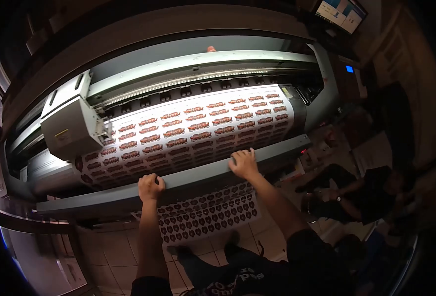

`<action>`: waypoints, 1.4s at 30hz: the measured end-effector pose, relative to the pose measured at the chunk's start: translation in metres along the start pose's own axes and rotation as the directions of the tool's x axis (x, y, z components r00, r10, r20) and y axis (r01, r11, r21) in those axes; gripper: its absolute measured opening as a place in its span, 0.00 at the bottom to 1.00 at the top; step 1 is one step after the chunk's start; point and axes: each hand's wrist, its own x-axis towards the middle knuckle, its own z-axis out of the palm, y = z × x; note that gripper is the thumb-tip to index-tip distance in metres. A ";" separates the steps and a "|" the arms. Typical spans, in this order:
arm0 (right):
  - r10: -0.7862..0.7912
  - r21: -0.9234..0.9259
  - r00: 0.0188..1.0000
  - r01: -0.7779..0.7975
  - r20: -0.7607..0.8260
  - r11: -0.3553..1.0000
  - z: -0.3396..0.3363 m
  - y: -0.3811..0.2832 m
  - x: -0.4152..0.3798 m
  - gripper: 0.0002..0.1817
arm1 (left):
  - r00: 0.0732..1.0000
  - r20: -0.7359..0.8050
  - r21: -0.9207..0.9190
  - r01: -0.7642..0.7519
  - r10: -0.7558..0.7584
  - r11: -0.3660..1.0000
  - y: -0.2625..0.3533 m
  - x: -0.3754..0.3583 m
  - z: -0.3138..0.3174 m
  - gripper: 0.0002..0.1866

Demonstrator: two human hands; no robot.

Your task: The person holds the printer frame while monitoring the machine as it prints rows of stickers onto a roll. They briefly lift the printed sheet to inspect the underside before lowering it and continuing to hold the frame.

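A wide printer holds a white sheet [198,127] covered with rows of red-brown printed labels. Its carriage [72,129] is at the left end of the rail. Along the printer's front runs a grey bar [193,178]. My left hand [151,187] rests on this bar with its fingers curled over the edge. Farther right, my right hand [243,163] lies on the same bar, fingers bent over its top. Below the bar, more of the printed sheet [208,214] hangs down near my feet, bearing rows of small dark shapes.
A monitor [340,15] glows at the top right, above a small blue display [350,69] on the printer's end. Another person [361,195] in dark clothing sits at the right. A glass-like panel [45,261] stands at the lower left, beside the tiled floor [104,251].
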 end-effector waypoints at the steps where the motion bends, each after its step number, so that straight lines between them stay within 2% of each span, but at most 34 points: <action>1: -0.001 -0.004 1.000 0.001 0.006 1.000 0.004 -0.016 -0.001 0.20 | 1.000 -0.005 0.006 -0.014 0.014 1.000 -0.001 0.000 0.000 0.11; 4: 0.138 0.020 0.990 -0.139 0.025 0.990 0.023 -0.078 0.002 0.23 | 0.997 0.068 0.009 -0.041 0.040 0.999 -0.005 0.002 0.000 0.10; 5: 0.168 -0.028 0.983 -0.166 0.075 0.986 0.022 -0.100 0.006 0.23 | 0.993 0.107 -0.010 -0.042 0.043 0.999 -0.004 0.002 0.000 0.10; 6: 0.142 0.004 0.986 -0.143 0.086 0.990 0.027 -0.124 0.006 0.23 | 0.989 0.141 -0.014 -0.037 0.039 0.999 -0.004 0.003 0.000 0.09; 8: 0.148 -0.044 0.989 -0.147 0.024 0.988 0.046 -0.174 0.011 0.21 | 0.997 0.036 -0.063 -0.072 0.075 0.995 -0.008 0.000 0.008 0.09; 10: 0.183 -0.082 0.982 -0.186 -0.035 0.979 0.062 -0.223 0.017 0.19 | 0.994 0.093 -0.106 -0.055 0.065 0.993 -0.007 0.002 0.009 0.10; 12: 0.241 -0.098 0.965 -0.251 -0.105 0.963 0.075 -0.226 0.018 0.14 | 0.995 0.032 -0.163 -0.089 0.095 0.983 -0.007 0.003 0.005 0.11; 14: 0.215 -0.116 0.968 -0.230 -0.128 0.966 0.071 -0.229 0.016 0.12 | 0.977 0.187 -0.245 -0.055 0.103 0.968 -0.009 0.003 -0.019 0.15; 15: 0.225 -0.093 0.967 -0.236 -0.116 0.967 0.070 -0.228 0.018 0.13 | 0.976 0.201 -0.226 -0.033 0.080 0.974 -0.019 0.000 -0.019 0.15; 16: 0.248 -0.071 0.962 -0.257 -0.115 0.964 0.068 -0.231 0.017 0.13 | 0.966 0.165 -0.241 -0.154 0.197 0.958 -0.031 -0.003 -0.021 0.18; 17: 0.257 -0.058 0.961 -0.264 -0.104 0.963 0.065 -0.233 0.016 0.13 | 0.937 0.132 -0.257 -0.282 0.323 0.924 -0.044 -0.006 -0.024 0.22; 18: 0.266 -0.049 0.959 -0.272 -0.097 0.961 0.064 -0.234 0.016 0.13 | 0.932 0.144 -0.253 -0.291 0.333 0.923 -0.065 -0.008 -0.035 0.22; 20: 0.266 -0.038 0.958 -0.271 -0.108 0.962 0.065 -0.233 0.015 0.13 | 0.895 0.287 -0.276 -0.263 0.341 0.924 -0.117 -0.009 -0.068 0.29; 24: 0.224 -0.109 0.973 -0.228 -0.051 0.967 0.060 -0.235 0.016 0.14 | 0.879 0.322 -0.241 -0.284 0.353 0.928 -0.231 -0.019 -0.139 0.32; 26: 0.125 -0.126 0.992 -0.122 0.013 0.984 0.063 -0.227 0.016 0.15 | 0.898 0.302 -0.166 -0.281 0.320 0.945 -0.301 -0.025 -0.170 0.31; 27: 0.096 -0.133 0.995 -0.090 0.040 0.987 0.060 -0.227 0.018 0.15 | 0.898 0.363 -0.125 -0.216 0.247 0.968 -0.333 -0.027 -0.192 0.29; 32: 0.145 -0.120 0.985 -0.134 0.088 0.984 0.054 -0.231 0.022 0.14 | 0.918 0.388 0.085 -0.121 0.079 0.989 -0.480 -0.034 -0.277 0.25; 34: 0.148 -0.097 0.988 -0.143 0.048 0.985 0.058 -0.228 0.020 0.14 | 0.854 0.517 0.269 -0.095 -0.061 0.958 -0.523 -0.029 -0.293 0.23; 35: 0.149 -0.096 0.987 -0.143 0.054 0.985 0.057 -0.229 0.020 0.13 | 0.923 0.376 0.184 -0.161 0.082 0.970 -0.538 -0.032 -0.289 0.20; 36: 0.156 -0.100 0.985 -0.149 0.073 0.984 0.060 -0.227 0.017 0.13 | 0.916 0.393 0.177 -0.157 0.077 0.972 -0.542 -0.032 -0.287 0.20; 38: 0.109 -0.115 0.994 -0.106 0.025 0.988 0.065 -0.216 0.015 0.13 | 0.946 0.324 0.085 -0.044 0.014 0.995 -0.538 -0.031 -0.288 0.17; 40: 0.102 -0.119 0.993 -0.095 0.056 0.988 0.067 -0.210 0.011 0.13 | 0.939 0.344 0.116 -0.037 -0.006 0.993 -0.538 -0.032 -0.290 0.14; 42: 0.083 -0.142 0.994 -0.072 0.076 0.987 0.069 -0.203 0.011 0.13 | 0.954 0.300 0.048 -0.010 -0.005 0.999 -0.543 -0.033 -0.286 0.12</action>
